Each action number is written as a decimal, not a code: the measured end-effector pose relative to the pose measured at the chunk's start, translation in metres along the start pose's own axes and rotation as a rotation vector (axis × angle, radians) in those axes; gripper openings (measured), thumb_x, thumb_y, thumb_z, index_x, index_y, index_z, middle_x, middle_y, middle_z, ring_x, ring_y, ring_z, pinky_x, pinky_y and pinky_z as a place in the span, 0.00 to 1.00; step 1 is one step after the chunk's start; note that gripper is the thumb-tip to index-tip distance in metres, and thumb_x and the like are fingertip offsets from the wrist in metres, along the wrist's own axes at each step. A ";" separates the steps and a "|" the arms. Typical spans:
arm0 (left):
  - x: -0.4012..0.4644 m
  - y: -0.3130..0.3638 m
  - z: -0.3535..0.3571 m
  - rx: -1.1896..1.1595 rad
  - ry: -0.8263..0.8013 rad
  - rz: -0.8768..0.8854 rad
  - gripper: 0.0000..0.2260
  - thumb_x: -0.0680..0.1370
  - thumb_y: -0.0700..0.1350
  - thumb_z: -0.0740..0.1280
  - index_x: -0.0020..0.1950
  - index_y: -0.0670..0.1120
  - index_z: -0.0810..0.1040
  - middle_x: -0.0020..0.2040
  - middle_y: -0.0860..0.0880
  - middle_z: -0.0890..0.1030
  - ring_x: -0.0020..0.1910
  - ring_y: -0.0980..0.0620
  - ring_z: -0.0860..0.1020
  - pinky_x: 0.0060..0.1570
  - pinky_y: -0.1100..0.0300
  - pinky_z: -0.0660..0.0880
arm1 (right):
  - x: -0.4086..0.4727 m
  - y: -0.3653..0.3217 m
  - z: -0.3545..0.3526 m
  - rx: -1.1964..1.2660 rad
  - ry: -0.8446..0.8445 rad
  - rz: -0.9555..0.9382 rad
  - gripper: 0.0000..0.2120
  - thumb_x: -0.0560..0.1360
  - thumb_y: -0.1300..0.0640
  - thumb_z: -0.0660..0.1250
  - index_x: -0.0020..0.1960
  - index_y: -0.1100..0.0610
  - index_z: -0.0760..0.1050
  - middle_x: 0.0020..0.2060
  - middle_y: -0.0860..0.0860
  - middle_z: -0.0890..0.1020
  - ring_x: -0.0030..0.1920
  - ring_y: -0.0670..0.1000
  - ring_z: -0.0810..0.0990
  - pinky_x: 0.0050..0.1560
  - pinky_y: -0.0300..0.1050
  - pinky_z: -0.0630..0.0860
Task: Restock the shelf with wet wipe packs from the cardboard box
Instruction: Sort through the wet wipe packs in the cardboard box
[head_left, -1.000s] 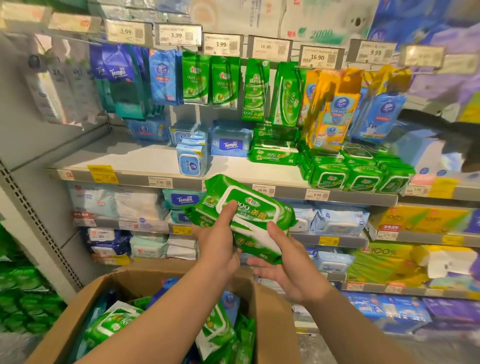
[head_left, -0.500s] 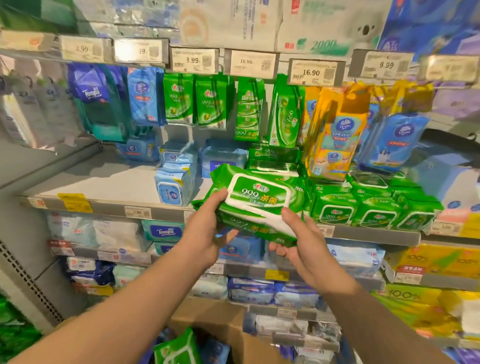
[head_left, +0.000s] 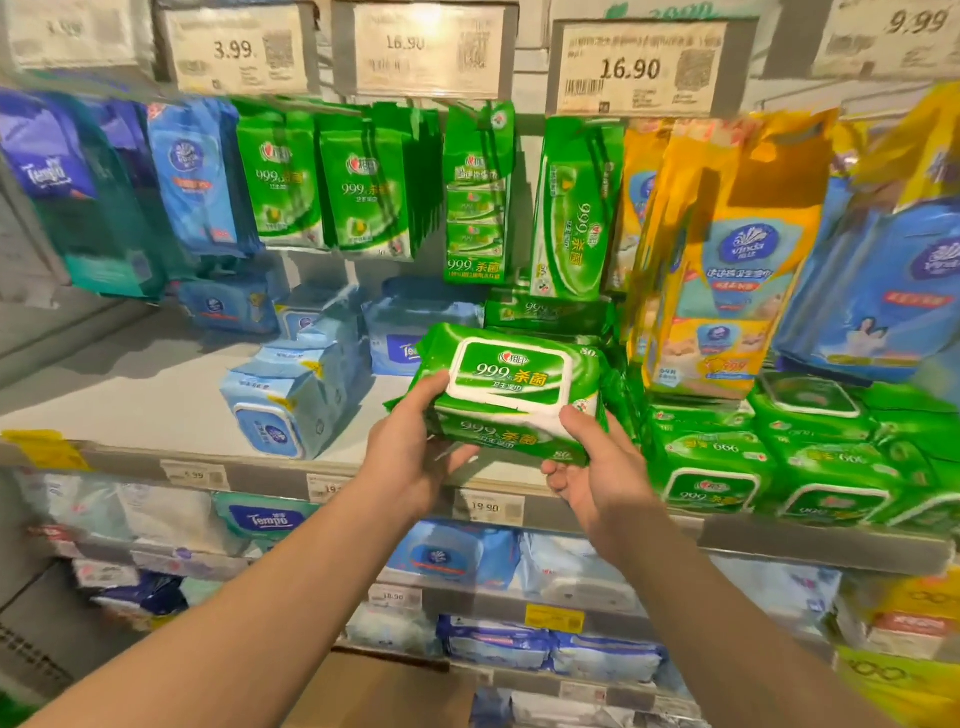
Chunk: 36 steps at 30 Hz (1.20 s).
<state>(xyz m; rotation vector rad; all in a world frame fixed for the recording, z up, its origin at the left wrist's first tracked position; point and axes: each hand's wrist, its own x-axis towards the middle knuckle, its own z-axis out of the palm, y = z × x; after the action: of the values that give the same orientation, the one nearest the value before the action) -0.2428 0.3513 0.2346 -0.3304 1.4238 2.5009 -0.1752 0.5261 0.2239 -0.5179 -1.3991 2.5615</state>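
Holding two stacked green packs (head_left: 511, 397) level above the shelf (head_left: 145, 400) front edge, the left hand (head_left: 410, 452) pinches their left end and the right hand (head_left: 597, 470) cups the right end from below, both grips clamped on the packs. The top pack could slide off if they tilt, since only thumbs pin it. Pushed straight in, the packs would likely snag the green stack (head_left: 711, 452) just beside them on the right, or the pouches (head_left: 571, 208) hanging above. Open room lies left of centre, between the blue packs (head_left: 291, 400) and that stack. The box (head_left: 379, 691) sits below.
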 end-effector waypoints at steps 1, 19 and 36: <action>0.006 0.000 0.003 -0.004 0.001 0.005 0.18 0.75 0.52 0.76 0.62 0.45 0.83 0.54 0.45 0.87 0.53 0.45 0.86 0.50 0.47 0.83 | 0.006 -0.001 0.002 0.004 0.024 0.000 0.40 0.76 0.58 0.75 0.81 0.48 0.58 0.59 0.49 0.77 0.34 0.55 0.74 0.32 0.44 0.67; 0.073 0.000 0.044 -0.035 -0.009 0.033 0.19 0.78 0.50 0.74 0.66 0.44 0.78 0.51 0.43 0.88 0.49 0.42 0.87 0.46 0.46 0.84 | 0.078 0.002 0.024 0.281 0.254 -0.090 0.38 0.72 0.49 0.80 0.74 0.54 0.65 0.50 0.54 0.79 0.38 0.52 0.71 0.38 0.46 0.72; 0.086 0.005 0.057 -0.010 -0.092 0.014 0.21 0.79 0.48 0.73 0.68 0.42 0.74 0.52 0.41 0.87 0.50 0.41 0.87 0.52 0.38 0.83 | 0.096 0.005 0.025 0.316 0.288 -0.157 0.32 0.72 0.48 0.77 0.70 0.55 0.69 0.49 0.56 0.76 0.40 0.52 0.71 0.38 0.46 0.71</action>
<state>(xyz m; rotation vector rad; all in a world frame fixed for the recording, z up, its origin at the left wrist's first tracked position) -0.3298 0.4064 0.2403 -0.2050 1.3837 2.5001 -0.2739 0.5342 0.2112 -0.6594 -0.8832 2.4003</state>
